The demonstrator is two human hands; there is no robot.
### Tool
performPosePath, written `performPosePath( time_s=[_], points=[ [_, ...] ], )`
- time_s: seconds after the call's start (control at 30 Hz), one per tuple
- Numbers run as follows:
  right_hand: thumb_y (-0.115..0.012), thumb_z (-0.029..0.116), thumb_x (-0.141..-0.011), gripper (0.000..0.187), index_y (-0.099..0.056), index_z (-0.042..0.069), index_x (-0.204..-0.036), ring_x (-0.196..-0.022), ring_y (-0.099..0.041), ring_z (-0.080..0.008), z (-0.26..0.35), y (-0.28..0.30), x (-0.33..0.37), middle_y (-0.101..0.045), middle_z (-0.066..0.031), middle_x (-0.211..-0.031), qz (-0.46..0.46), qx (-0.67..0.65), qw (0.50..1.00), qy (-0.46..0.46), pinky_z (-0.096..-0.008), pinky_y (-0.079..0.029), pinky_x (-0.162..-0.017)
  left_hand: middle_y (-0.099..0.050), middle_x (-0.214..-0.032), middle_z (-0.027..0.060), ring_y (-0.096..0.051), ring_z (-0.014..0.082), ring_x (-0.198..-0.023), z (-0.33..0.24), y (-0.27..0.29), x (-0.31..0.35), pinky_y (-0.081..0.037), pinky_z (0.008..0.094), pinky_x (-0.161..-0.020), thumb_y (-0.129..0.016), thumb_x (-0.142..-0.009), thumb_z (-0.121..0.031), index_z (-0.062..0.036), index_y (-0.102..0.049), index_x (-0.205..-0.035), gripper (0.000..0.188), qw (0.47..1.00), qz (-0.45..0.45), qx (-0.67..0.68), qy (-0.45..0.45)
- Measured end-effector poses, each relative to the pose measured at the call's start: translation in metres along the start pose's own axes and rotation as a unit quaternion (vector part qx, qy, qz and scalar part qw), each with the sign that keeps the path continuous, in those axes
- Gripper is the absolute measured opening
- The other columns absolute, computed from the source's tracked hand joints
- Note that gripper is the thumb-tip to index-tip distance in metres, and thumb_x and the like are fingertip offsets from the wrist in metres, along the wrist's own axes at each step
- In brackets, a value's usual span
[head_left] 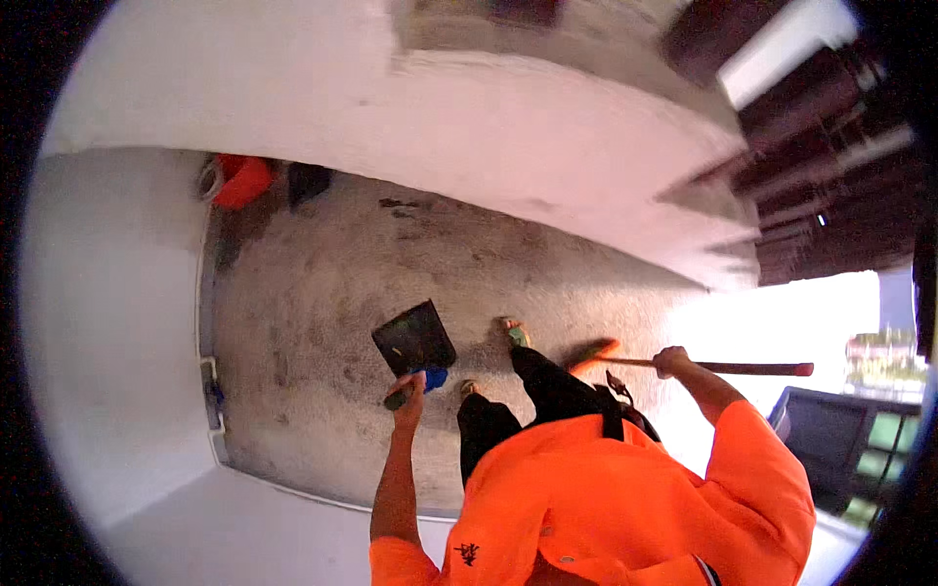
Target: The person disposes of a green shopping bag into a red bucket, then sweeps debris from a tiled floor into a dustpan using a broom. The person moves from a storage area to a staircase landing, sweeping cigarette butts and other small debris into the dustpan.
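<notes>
My left hand (408, 400) is closed around the handle of a black dustpan (415, 339), which is held out over the concrete floor. A small pale bit lies in the pan. Beside those fingers, where handle and pan meet, shows something blue (434, 378); what it is I cannot make out. On the other side of my body my right hand (670, 361) grips the wooden handle of a broom (752, 369). The broom's orange and dark head (592, 355) is low, close to my legs. Whether its bristles touch the floor is hard to see.
White walls (117, 322) bound the stained concrete floor (322, 264). In the far left corner stand a red container (242, 182) and a dark object (308, 183). A pipe (207, 391) runs along the left wall's foot. A dark door or window frame (840, 449) stands at right.
</notes>
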State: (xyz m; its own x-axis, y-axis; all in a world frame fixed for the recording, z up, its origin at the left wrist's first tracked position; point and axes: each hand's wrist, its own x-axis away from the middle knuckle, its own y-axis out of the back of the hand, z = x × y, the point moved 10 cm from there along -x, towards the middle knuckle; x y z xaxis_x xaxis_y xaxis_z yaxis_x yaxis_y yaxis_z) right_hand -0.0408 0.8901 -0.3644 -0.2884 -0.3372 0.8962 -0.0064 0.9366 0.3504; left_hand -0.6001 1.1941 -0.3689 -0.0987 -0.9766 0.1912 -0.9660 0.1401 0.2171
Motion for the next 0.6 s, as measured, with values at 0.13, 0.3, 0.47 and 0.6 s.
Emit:
performPosePath(
  time_s=[0.13,0.3,0.47,0.6],
  points=[
    [-0.068,0.006,-0.071,0.011,-0.063,-0.004,-0.074,-0.046,-0.057,-0.0184,-0.061,-0.116,0.060,-0.060,-0.0117,-0.060,0.085,-0.461,0.872,-0.142,-0.0353,-0.046,-0.039,-0.054,-0.068,0.0027,-0.051,0.0126,-0.070,0.029,-0.059,-0.048,-0.043,0.0330,-0.071,-0.062,-0.089,-0.028,-0.0049,-0.059,-0.070,0.030,0.998,0.045,0.017,0.029],
    [-0.072,0.006,-0.073,0.027,-0.052,-0.001,-0.055,-0.038,-0.046,-0.0153,-0.021,-0.231,0.093,-0.050,-0.0088,-0.050,0.017,-0.789,0.581,-0.201,-0.0321,-0.038,-0.034,-0.050,-0.062,-0.0020,-0.048,0.0096,-0.068,0.001,-0.175,-0.089,-0.040,0.0322,-0.064,-0.065,-0.087,-0.030,-0.0039,-0.060,-0.069,0.032,0.984,0.165,-0.055,-0.025],
    [-0.069,0.011,-0.077,0.033,-0.050,0.001,-0.051,-0.038,-0.050,-0.0198,0.025,-0.260,0.071,-0.047,-0.0086,-0.046,-0.089,-0.879,0.400,-0.246,-0.0343,-0.038,-0.034,-0.052,-0.061,-0.0003,-0.047,0.0097,-0.058,0.007,-0.317,-0.112,-0.038,0.0307,-0.058,-0.066,-0.086,-0.030,-0.0021,-0.060,-0.069,0.032,0.917,0.364,-0.121,-0.110],
    [-0.064,0.016,-0.082,0.020,-0.055,0.000,-0.074,-0.049,-0.058,-0.0188,0.014,-0.247,0.027,-0.053,-0.0070,-0.058,-0.043,-0.962,0.210,-0.168,-0.0347,-0.048,-0.037,-0.060,-0.071,0.0036,-0.053,0.0137,-0.066,0.041,-0.421,-0.119,-0.043,0.0348,-0.064,-0.065,-0.085,-0.033,-0.0030,-0.062,-0.074,0.032,0.905,0.392,-0.155,-0.054]
  ],
)
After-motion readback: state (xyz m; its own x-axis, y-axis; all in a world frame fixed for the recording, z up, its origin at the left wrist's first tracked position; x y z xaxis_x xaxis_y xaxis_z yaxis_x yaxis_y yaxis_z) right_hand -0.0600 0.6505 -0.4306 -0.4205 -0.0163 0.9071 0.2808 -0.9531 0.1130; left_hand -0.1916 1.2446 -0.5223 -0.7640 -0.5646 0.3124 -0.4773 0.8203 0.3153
